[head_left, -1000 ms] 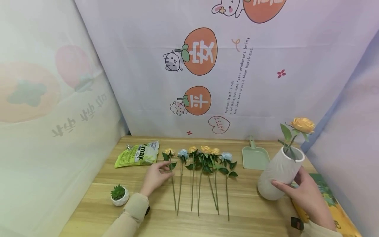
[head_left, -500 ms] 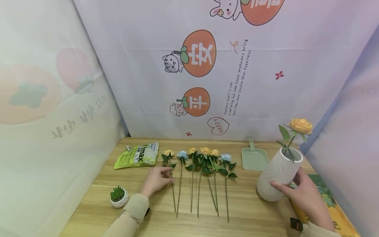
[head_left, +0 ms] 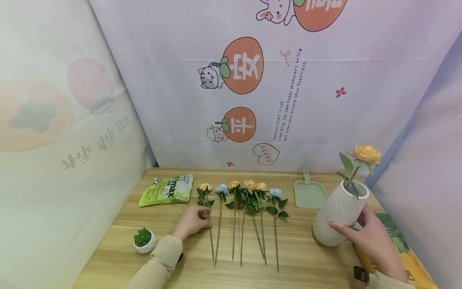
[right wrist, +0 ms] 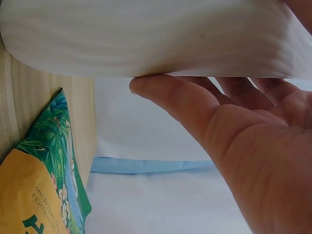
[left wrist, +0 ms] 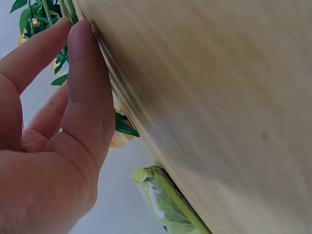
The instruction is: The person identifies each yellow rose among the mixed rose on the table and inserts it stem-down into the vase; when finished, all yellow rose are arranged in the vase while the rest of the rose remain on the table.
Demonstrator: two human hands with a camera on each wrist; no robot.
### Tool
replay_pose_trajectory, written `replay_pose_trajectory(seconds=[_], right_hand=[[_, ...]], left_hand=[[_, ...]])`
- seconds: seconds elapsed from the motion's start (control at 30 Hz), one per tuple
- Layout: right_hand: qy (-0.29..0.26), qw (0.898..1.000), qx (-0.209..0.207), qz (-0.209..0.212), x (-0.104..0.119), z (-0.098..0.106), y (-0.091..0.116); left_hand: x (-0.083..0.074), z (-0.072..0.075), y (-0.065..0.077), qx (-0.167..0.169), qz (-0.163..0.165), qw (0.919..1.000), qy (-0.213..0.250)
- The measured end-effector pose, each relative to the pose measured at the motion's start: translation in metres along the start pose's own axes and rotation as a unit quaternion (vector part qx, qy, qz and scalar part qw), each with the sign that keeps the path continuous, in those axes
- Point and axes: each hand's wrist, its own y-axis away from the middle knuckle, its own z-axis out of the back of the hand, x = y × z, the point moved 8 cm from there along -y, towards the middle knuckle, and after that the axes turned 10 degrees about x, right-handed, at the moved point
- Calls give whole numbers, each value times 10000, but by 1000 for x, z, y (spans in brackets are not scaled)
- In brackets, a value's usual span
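Note:
On the left, my left hand (head_left: pixel 191 220) pinches the stem of the leftmost yellow rose (head_left: pixel 205 187), which lies on the table. In the left wrist view its thumb and forefinger tips (left wrist: pixel 80 36) come together at green stems beside the wood. My right hand (head_left: pixel 377 241) grips a white ribbed vase (head_left: pixel 335 216) from its right side, thumb across the front. The vase leans to the right, and another yellow rose (head_left: pixel 366 154) stands in its mouth. Between the hands lie several more roses in a row, among them a blue rose (head_left: pixel 221 188) and yellow ones, stems toward me.
A green snack-like pouch (head_left: pixel 167 190) lies at the back left, with a small potted succulent (head_left: pixel 144 241) nearer. A pale green dustpan (head_left: pixel 310 194) rests behind the vase. The yellow-green fertilizer bag (right wrist: pixel 36 195) is right of it. Printed cloth walls (head_left: pixel 173 100) enclose the table.
My left hand has moved slightly down along the leftmost rose's stem, and its fingers have closed on it. The right hand and the vase have stayed nearly still.

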Motion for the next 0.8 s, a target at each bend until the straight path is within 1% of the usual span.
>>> replay_pose_trajectory(seconds=[0.2, 0.37, 0.47, 0.57, 0.8], right_hand=[[-9, 10000, -5, 12, 1, 0, 0], [6, 10000, 20, -48, 0, 0, 1], [4, 10000, 22, -72, 0, -1, 1], [20, 10000, 6, -85, 0, -1, 1], [48, 10000, -14, -61, 2, 0, 2]], left_hand=[[-2, -3, -2, 14, 199, 9998, 41], [-5, -1, -3, -217, 340, 9982, -449], [-7, 0, -4, -361, 356, 9962, -701], [-8, 0, -5, -384, 361, 9957, -756], [-11, 2, -5, -284, 282, 9964, -750]])
